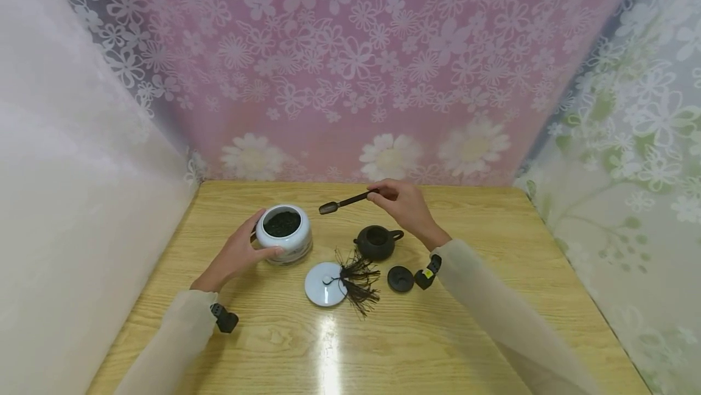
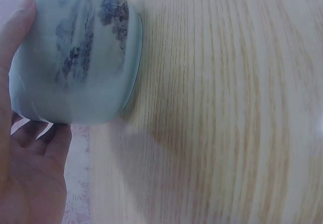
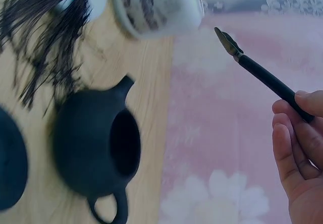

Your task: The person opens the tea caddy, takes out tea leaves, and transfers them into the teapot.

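My right hand (image 1: 402, 203) pinches a slim, black-handled scoop (image 1: 355, 199) by its end, long axis aimed at the round, glossy white jar (image 1: 300, 248), tip apart, just right of it; my left hand (image 1: 241, 249), nearer, grips the jar's left side.

Before me I see a translucent pink sheet (image 1: 356, 97) printed with white outlined flowers; low on it are three large pale daisies (image 1: 391, 156). A whitish, mostly plain sheet (image 1: 82, 157) stands on my left, and on my right a pale sheet (image 1: 652, 157) bears white blossoms and green leaves (image 1: 632, 222). Below me a yellowish wood-grain table (image 1: 263, 358) runs back to the pink sheet, a bright streak of reflected light (image 1: 329, 352) on its near part.
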{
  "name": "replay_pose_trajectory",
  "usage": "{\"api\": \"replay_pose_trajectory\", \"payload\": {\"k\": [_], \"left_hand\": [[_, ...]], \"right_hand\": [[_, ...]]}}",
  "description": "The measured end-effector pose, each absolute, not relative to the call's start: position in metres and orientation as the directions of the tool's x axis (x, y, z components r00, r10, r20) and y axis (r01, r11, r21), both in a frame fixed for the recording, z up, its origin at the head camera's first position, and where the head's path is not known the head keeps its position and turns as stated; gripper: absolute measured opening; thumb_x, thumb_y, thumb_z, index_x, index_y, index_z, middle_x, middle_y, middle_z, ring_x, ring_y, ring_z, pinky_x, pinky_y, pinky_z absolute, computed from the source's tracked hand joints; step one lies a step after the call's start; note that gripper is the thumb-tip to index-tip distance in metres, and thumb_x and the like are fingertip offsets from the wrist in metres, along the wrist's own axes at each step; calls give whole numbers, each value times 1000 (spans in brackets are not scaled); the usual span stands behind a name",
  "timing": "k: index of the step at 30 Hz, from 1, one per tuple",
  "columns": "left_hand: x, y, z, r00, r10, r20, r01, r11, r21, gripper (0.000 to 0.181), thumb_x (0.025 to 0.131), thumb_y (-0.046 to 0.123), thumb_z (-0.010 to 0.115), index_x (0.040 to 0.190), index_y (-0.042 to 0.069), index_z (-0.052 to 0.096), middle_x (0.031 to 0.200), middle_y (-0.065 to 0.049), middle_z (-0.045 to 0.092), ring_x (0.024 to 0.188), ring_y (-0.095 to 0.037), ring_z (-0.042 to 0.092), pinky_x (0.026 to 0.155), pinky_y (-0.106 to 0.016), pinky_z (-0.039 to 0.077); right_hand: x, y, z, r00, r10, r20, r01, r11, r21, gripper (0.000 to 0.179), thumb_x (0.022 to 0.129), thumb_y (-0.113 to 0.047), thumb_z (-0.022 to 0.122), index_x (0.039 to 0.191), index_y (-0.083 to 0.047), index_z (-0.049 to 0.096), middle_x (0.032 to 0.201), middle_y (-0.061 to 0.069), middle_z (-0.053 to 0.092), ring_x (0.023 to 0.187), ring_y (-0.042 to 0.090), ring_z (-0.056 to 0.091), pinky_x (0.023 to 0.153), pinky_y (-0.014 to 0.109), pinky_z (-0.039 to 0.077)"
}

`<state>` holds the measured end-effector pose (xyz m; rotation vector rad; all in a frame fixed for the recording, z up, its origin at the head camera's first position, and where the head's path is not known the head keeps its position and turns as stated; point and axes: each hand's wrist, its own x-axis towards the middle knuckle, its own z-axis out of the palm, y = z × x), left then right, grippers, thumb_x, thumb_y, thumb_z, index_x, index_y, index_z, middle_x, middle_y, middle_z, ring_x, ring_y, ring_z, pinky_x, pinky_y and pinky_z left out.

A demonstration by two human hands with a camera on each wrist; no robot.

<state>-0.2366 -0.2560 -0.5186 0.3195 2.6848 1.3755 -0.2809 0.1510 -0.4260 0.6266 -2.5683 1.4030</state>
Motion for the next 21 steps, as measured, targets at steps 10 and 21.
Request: {"api": "replay_pose_trajectory", "payload": {"k": [10,21], "left_hand": [[-239,-257,-521,-972,235,8,145,575,806,125,89,55,90,177,13,13,181,-18,22,164,-43,32,129,-61,40],[-239,-257,-522,-973,229,-6,129,570,811,126,88,57,89,177,11,13,181,-18,21,164,-43,31,130,-62,38]], "right_hand": [[-292,95,-417,-844,-409,347,-529,526,-667,22,105,-24,77,125,-14,82,108,4,83,92,18,80,82,41,67],[-289,50,-404,-730,-620,289,-677,594,-435,20,107,-17,73,123,-7,80,103,4,82,85,12,73,76,28,62]]}}
